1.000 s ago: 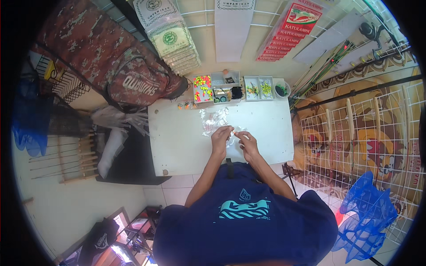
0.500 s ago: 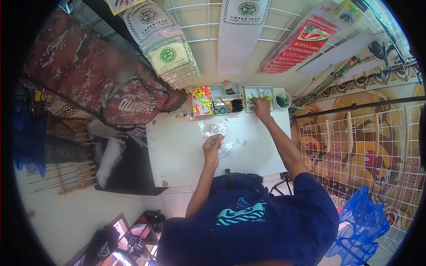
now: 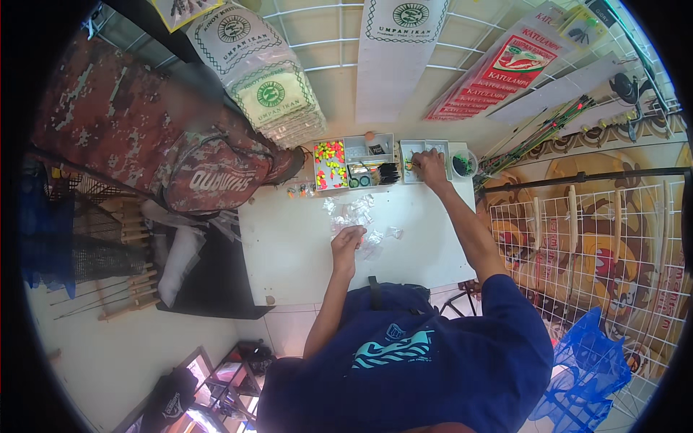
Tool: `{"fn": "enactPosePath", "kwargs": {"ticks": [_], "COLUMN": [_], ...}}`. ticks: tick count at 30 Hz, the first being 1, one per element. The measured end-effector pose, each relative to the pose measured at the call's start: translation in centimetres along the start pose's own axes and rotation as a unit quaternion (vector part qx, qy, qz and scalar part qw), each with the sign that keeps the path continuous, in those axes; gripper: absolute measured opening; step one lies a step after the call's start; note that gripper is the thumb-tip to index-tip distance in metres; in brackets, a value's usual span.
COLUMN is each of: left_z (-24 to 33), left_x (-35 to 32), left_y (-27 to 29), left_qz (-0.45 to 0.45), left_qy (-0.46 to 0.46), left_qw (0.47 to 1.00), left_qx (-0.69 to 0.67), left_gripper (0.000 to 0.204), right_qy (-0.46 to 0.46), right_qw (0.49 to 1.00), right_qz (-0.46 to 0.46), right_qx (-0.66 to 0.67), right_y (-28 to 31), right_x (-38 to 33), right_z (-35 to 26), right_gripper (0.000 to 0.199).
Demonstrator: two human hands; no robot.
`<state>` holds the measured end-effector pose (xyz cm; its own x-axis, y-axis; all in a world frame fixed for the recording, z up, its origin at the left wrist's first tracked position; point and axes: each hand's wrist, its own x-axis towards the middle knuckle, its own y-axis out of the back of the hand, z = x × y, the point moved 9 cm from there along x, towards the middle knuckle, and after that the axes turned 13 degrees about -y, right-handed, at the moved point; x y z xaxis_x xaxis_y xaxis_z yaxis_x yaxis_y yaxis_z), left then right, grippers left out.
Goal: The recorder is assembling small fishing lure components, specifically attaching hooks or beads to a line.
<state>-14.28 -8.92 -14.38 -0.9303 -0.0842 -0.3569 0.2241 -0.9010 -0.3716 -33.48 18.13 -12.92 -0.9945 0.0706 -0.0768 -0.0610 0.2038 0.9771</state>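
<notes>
My left hand (image 3: 348, 242) is above the white table, its fingers pinched together around something too small to make out. Beside its fingertips lie several small clear plastic bags (image 3: 354, 206). My right hand (image 3: 431, 166) reaches into a small white compartment tray (image 3: 414, 180) at the back right of the table. Its fingers are bent and drawn together in the tray; what they grip, if anything, is hidden. Tiny pieces lie in the tray, partly covered by that hand.
Left of that tray stands a white sectioned box (image 3: 333, 190) holding bright red and yellow beads (image 3: 330, 162), spools and dark bundled pieces. A round tub (image 3: 464, 164) of green bits is at the right. A camouflage bag (image 3: 216, 169) hangs left; packets (image 3: 498, 76) and rods hang behind.
My right hand has shifted slightly within the small tray, its fingers turning more to the left. My left hand has stayed almost in place. The whole view has moved a little.
</notes>
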Motion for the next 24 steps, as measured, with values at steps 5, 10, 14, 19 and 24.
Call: {"fn": "enactPosePath", "kwargs": {"ticks": [5, 10, 14, 19, 24], "left_z": [0.2, 0.3, 0.4, 0.2, 0.0], "left_x": [0.0, 0.0, -0.2, 0.0, -0.4], "left_y": [-0.7, -0.5, -0.4, -0.2, -0.2], "left_qz": [-0.01, -0.008, -0.005, -0.011, -0.004], "left_qy": [0.003, 0.005, 0.007, -0.002, 0.009], "left_qw": [1.0, 1.0, 1.0, 1.0, 1.0], "left_qx": [0.012, 0.005, 0.008, 0.009, 0.008], "left_gripper": [0.021, 0.02, 0.018, 0.017, 0.017], "right_qy": [0.022, 0.018, 0.017, -0.076, -0.049], "right_qw": [0.999, 1.0, 1.0, 0.987, 0.991], "right_qz": [0.028, 0.017, -0.011, 0.115, 0.091], "right_qx": [-0.022, -0.015, 0.001, 0.084, 0.085], "right_y": [-0.4, -0.6, -0.7, 2.7, 2.7], "right_x": [-0.5, -0.1, 0.2, 1.0, 0.6], "right_z": [-0.3, -0.3, 0.1, 1.8, 1.0], "right_gripper": [0.021, 0.006, 0.006, 0.017, 0.018]}}
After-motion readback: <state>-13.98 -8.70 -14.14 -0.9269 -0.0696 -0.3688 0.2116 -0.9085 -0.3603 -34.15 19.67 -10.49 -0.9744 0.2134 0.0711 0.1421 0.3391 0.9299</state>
